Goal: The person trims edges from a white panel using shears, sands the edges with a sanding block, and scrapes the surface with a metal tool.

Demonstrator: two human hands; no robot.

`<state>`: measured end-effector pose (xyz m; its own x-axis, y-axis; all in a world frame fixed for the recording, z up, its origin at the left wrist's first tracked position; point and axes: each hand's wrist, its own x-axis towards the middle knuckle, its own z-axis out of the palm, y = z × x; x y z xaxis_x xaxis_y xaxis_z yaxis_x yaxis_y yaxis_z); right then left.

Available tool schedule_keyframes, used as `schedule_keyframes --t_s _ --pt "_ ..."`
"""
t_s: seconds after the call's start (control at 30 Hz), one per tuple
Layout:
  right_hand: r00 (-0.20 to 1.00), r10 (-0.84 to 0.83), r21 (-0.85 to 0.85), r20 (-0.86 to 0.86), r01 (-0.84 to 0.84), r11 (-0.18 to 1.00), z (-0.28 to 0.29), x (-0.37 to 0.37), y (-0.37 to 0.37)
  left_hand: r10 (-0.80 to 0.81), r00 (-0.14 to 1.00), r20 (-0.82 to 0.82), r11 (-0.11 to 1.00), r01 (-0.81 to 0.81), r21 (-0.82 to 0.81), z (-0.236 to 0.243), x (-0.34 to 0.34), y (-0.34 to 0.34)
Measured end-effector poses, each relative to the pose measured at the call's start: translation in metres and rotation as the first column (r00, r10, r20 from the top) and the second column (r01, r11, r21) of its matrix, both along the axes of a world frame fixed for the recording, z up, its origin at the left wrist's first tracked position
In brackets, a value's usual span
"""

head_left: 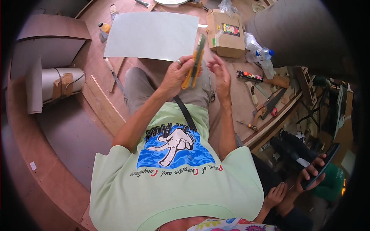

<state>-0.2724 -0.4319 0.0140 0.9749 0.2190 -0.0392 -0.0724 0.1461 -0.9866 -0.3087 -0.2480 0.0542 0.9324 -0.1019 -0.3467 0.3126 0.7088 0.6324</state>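
- Being clamped in the bent fingers of the left hand (179,73), a yellow cutter knife (197,62) is being held above the grey trousers (142,86), its grey end being pointed away from the wearer.
- Just beside it, the right hand (221,75) is being held up, blurred, its fingers loosely bent and apart from the knife, nothing being seen in them.
- The knife is being judged light and stiff, its casing probably smooth and slightly slippery; hold is best being taken around the yellow handle, clear of the grey end, where blade exposure cannot be told.
- Beyond, a flat pale sheet (152,36) is being shown spread out.
- To its right, a cardboard box (231,41) is being topped by a clear plastic bag (228,7).
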Motion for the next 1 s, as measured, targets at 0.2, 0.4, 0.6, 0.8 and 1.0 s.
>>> schedule_keyframes --t_s 0.2,0.4,0.6,0.8,1.0 --pt "0.988 0.100 0.201 -0.115 -0.075 0.977 0.026 0.033 0.056 0.081 0.977 0.196 0.917 -0.150 0.370 -0.018 0.028 0.008" --pt "0.977 0.191 -0.200 -0.097 -0.207 0.958 0.002 0.142 0.029 0.091 0.800 0.593 0.234 -0.596 0.768 -0.019 0.075 0.092" --pt "0.917 0.374 -0.448 -0.140 -0.395 0.802 -0.006 0.180 0.023 0.116 0.825 0.552 0.123 -0.564 0.817 -0.040 0.086 0.127" --pt "0.912 0.382 -0.548 -0.148 -0.398 0.736 0.000 0.187 0.031 0.013 0.826 0.563 -0.007 -0.563 0.827 -0.042 0.085 0.126" --pt "0.918 0.349 -0.559 -0.188 -0.392 0.730 -0.002 0.187 0.030 0.008 0.829 0.559 -0.015 -0.559 0.829 -0.041 0.085 0.127"
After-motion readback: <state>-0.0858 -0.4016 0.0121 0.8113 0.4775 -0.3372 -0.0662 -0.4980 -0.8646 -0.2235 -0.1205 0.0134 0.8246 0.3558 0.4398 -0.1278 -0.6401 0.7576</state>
